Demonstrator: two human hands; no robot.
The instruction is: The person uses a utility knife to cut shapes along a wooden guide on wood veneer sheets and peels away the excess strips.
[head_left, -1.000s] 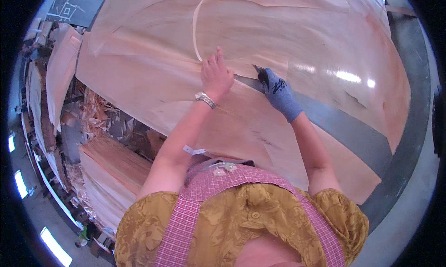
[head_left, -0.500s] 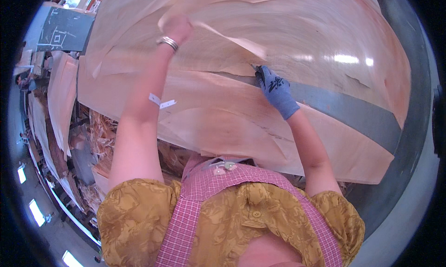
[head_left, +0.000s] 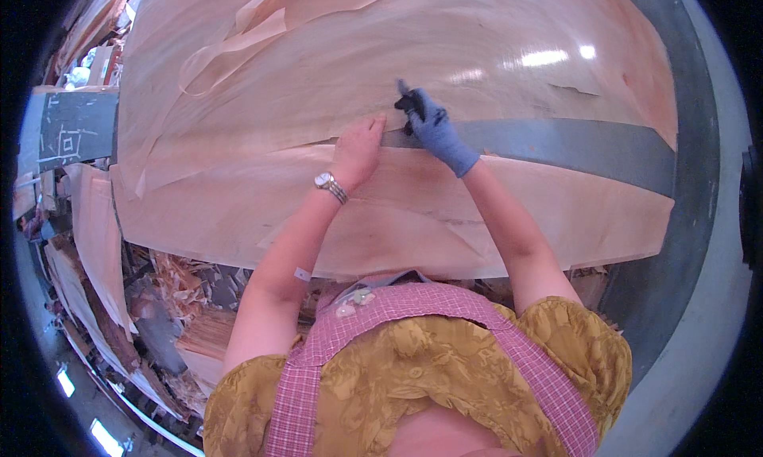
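My left hand [head_left: 360,150], bare with a metal wristwatch [head_left: 331,187], rests at the lower edge of a large, pale pink-brown wood veneer sheet [head_left: 318,67]. Its fingers are pressed together; what they pinch there is hidden. Just to its right, my right hand [head_left: 437,131] wears a blue glove with dark fingertips and is closed around a small dark tool [head_left: 403,86]. Blur hides the tool's exact kind. Below both hands lies a second veneer sheet [head_left: 540,199], and a grey strip of table surface [head_left: 556,143] shows between the sheets on the right.
A loose, curled veneer strip [head_left: 238,45] lies on the upper left of the large sheet. A small tear [head_left: 574,89] marks its right side. Veneer scraps [head_left: 187,286] are heaped at lower left. A grey-green board [head_left: 78,129] with chalk-like lines stands at far left.
My left hand has come down and right from the upper sheet, letting go of the veneer strip, which now lies at upper left. My right hand has shifted slightly left and up.
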